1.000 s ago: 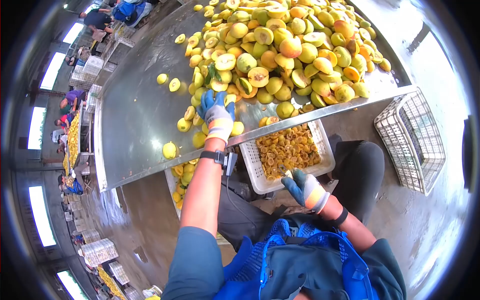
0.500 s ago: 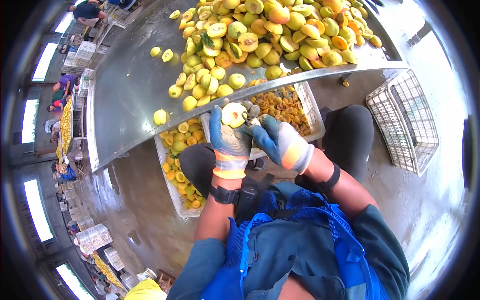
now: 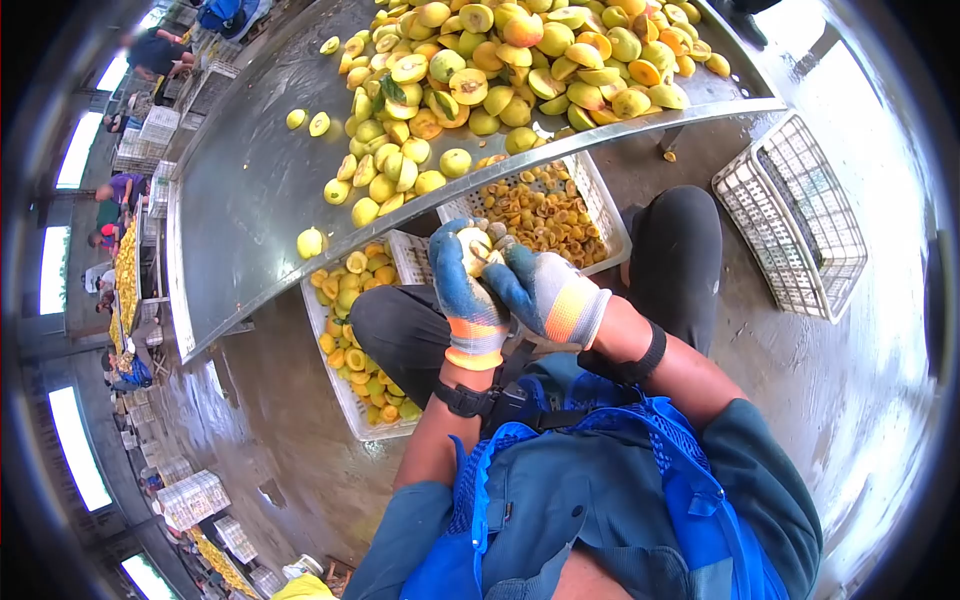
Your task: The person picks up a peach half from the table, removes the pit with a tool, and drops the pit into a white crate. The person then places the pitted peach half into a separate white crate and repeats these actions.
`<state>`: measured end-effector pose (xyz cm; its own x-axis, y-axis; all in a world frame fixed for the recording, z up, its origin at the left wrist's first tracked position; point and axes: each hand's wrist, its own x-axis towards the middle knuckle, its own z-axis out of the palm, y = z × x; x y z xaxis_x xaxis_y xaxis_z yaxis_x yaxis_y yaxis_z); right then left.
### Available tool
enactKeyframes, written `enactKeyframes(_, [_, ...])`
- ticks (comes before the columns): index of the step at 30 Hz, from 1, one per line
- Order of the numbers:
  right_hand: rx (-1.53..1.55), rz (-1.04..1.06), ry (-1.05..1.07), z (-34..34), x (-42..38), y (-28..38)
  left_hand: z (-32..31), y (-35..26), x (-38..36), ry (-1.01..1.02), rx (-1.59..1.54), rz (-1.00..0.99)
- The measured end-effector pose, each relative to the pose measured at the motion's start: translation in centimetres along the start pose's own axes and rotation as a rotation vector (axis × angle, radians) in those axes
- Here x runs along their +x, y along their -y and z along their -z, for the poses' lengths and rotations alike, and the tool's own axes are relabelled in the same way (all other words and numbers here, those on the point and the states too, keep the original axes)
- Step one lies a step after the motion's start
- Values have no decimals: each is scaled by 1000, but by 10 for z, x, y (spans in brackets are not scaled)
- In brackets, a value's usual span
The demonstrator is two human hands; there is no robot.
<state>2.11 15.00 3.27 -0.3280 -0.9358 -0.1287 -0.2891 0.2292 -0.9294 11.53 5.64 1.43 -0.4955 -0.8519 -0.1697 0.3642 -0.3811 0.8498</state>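
My gloved left hand [image 3: 464,295] is closed around a pale-fleshed peach half [image 3: 474,246], its cut face turned up. Pressed against the fruit is my gloved right hand [image 3: 548,288], its fingers wrapped round a small dark pitting tool [image 3: 489,259] that is mostly hidden. Both hands are close together above my lap, just in front of the metal table's edge. Below them, a white crate of scooped peach pieces [image 3: 545,212] stands beyond my knees, and a crate of peach halves [image 3: 362,345] sits to the left.
On the sloping metal table [image 3: 250,190] lies a large heap of peach halves [image 3: 500,75]. An upright white crate [image 3: 795,215] stands on the wet floor to the right. Other people [image 3: 160,50] work by crates along the far left.
The fruit has tipped and sunk deeper into my left hand, and my right hand has closed in over it. The whole view has shifted slightly, with the table and crates moving left.
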Motion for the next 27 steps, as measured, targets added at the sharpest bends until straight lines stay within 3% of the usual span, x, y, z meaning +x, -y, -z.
enactKeyframes(10, [-32,-101,154,14,2,4,0,12,-1,-67,10,34])
enactKeyframes(13, [151,48,254,13,6,-22,6,13,-2,-34,-8,94])
enactKeyframes(16, [232,-22,354,11,7,-26,6,15,-1,-46,-30,124])
enactKeyframes(19, [316,73,333,6,6,-35,5,15,1,-71,3,123])
enactKeyframes(22, [623,-125,357,-7,5,-48,12,13,0,-11,94,129])
enactKeyframes(25, [768,-477,551,14,2,-37,17,19,1,55,119,153])
enactKeyframes(26, [827,-473,502,12,-1,-31,18,19,1,78,113,162])
enactKeyframes(27, [967,-488,604,8,0,-44,20,20,0,97,107,170])
